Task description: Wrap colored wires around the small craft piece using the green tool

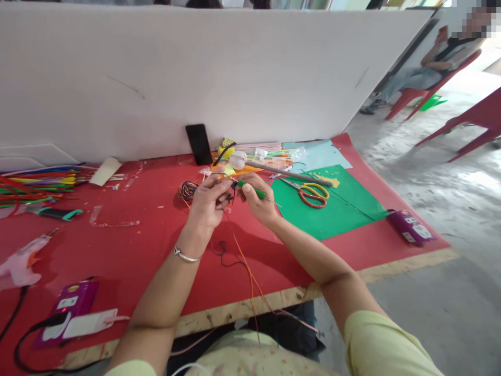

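Note:
In the middle of the head view, my left hand (pixel 210 197) is closed, its fingertips pinching thin cords close to my right hand. My right hand (pixel 258 201) is closed around a slim green-handled tool (pixel 259 194) with a thin shaft sticking out behind the palm. Something small and dark sits between the two hands; its kind is too small to make out. Orange cords (pixel 249 271) run from there down over the table edge to my lap. A loose dark cord (pixel 222 256) lies below. Beside my left hand rests a tangled bundle of multicoloured cord (pixel 187 191).
On the red table (pixel 156 271) lie scissors (pixel 313 194) on a green sheet (pixel 332 222), a phone (pixel 199 144), and a grey stick with a pale round head (pixel 238 160). Leftward are coloured stems (pixel 43 185), a glue gun (pixel 23 261) and a purple power strip (pixel 74 300). A white panel (pixel 235 78) stands behind.

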The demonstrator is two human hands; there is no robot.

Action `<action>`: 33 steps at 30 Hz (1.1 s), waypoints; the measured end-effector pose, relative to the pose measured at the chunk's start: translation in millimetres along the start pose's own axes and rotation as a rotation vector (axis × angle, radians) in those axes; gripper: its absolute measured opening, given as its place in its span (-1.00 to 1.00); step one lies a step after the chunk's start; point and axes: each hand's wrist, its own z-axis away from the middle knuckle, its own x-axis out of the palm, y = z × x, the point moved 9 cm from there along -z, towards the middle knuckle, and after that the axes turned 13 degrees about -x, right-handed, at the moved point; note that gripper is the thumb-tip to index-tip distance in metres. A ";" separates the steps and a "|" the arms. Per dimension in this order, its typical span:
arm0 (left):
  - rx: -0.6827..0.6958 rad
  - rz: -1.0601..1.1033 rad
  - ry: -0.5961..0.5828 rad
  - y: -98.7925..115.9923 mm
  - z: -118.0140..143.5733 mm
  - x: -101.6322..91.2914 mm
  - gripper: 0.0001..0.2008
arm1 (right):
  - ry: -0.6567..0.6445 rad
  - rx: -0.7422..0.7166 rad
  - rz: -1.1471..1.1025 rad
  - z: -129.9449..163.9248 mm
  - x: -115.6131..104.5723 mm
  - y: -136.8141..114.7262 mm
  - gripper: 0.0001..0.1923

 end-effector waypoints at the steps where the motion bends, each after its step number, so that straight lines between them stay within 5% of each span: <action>1: -0.016 0.001 -0.005 0.2 -0.1 0.0 -0.59 | -0.018 -0.002 0.001 -0.5 -0.1 0.3 -0.46; 21: -0.203 -0.063 -0.123 5.6 -2.5 -6.4 -0.62 | -0.308 -0.159 -0.085 -11.8 1.5 -5.8 -0.51; 33: -0.205 -0.132 -0.096 13.8 -2.2 -14.5 -0.61 | -0.467 -0.203 -0.116 -12.9 8.8 -17.7 -0.50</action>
